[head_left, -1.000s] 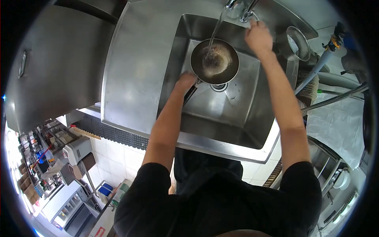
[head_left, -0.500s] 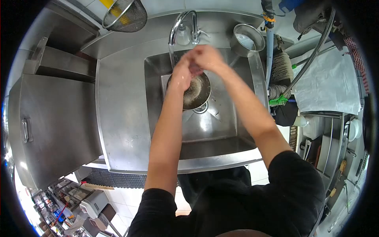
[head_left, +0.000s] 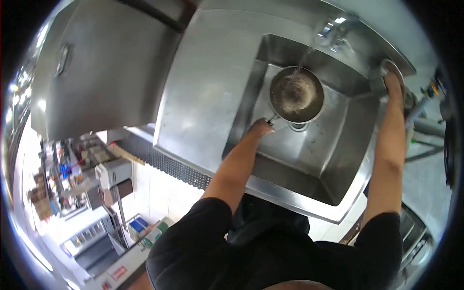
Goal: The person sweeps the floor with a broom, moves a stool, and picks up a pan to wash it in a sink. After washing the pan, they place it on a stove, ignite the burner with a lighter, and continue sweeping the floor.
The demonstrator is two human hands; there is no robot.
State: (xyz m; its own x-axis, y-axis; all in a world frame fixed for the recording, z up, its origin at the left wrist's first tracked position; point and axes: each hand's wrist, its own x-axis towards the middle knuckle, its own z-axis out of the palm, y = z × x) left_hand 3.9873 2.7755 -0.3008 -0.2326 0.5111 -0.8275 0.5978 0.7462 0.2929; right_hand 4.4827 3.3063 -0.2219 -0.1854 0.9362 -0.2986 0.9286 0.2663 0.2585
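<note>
A round metal pan sits in the steel sink, holding cloudy, foamy water. Water from the tap runs into it. My left hand is closed around the pan's handle at its near-left side. My right hand reaches into the metal pot on the sink's right-hand ledge; its fingers are hidden inside, so I cannot make out what they touch.
A steel counter extends left of the sink, with a closed steel cabinet beyond it. The sink drain shows beside the pan. Shelves with assorted items stand at the lower left, and a blue-grey pole at the right.
My hands were together over the pan and have parted: the left came back to the pan's handle, the right went to the pot. The view has turned and shifted left.
</note>
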